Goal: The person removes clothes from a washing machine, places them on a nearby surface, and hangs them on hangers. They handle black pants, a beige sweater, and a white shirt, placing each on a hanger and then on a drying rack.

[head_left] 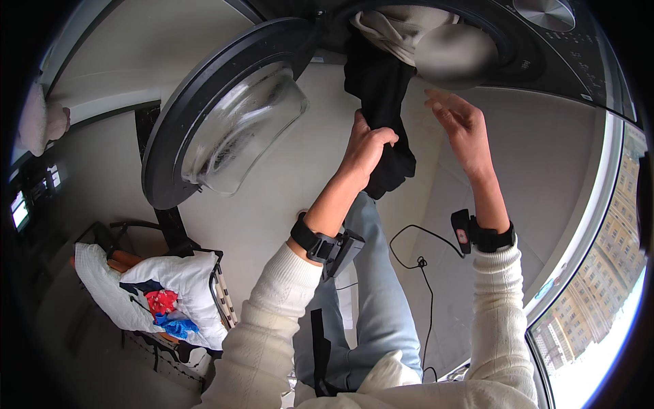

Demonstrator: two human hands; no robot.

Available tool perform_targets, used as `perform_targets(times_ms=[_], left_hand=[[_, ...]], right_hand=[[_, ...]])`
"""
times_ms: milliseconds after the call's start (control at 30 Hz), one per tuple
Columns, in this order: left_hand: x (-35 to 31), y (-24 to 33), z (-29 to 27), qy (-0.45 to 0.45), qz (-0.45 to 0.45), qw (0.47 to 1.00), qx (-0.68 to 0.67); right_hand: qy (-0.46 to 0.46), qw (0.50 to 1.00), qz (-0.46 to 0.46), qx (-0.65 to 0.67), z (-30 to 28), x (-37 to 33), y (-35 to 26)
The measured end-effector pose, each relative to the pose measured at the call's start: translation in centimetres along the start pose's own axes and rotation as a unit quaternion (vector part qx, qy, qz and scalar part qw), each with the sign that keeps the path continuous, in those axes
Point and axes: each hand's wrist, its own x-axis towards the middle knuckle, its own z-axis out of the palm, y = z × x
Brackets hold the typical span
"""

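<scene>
A black cloth (388, 146) hangs out of the front-loading washing machine's round opening (507, 61). Its kind of garment does not show. My left hand (368, 146) is closed around the hanging part. Just below the opening's lower rim, my right hand (464, 126) is held up with its fingers loosely bent and apart, and no cloth shows in it. Crumpled beige cloth (392, 31) lies at the mouth of the drum, above the black one. A blurred greyish patch hides part of what sits beside it.
The machine's round door (160, 146) with its bowl-shaped glass (248, 129) swings out to the left. At lower left stands a rack (225, 293) piled with white, red and blue cloths. A black cable (428, 293) runs along the floor by my legs. A window (593, 293) is at right.
</scene>
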Motion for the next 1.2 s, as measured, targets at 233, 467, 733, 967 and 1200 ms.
perform_targets(times_ms=[233,467,733,967,1200], left_hand=[[-6.2,0.9,1.0,-0.026,-0.035,0.984,-0.170],[-14.9,1.4,0.4,-0.084,-0.070,0.959,-0.262],[-3.8,-4.8,-6.1,0.054,-0.044,0.997,0.017],[2.6,-6.2,-5.2,0.085,0.045,0.976,0.194],[-9.9,-3.6,-4.9,-0.045,0.118,0.991,0.048]], right_hand=[[0.038,0.940,-0.231,-0.248,1.4,10.2,9.2],[0.155,0.901,-0.063,-0.400,0.9,15.0,13.9],[0.131,0.914,-0.071,-0.377,-1.8,9.1,7.7],[0.183,0.965,0.018,0.188,-2.7,1.1,4.8],[0.348,0.918,0.126,0.143,-5.9,20.3,8.9]])
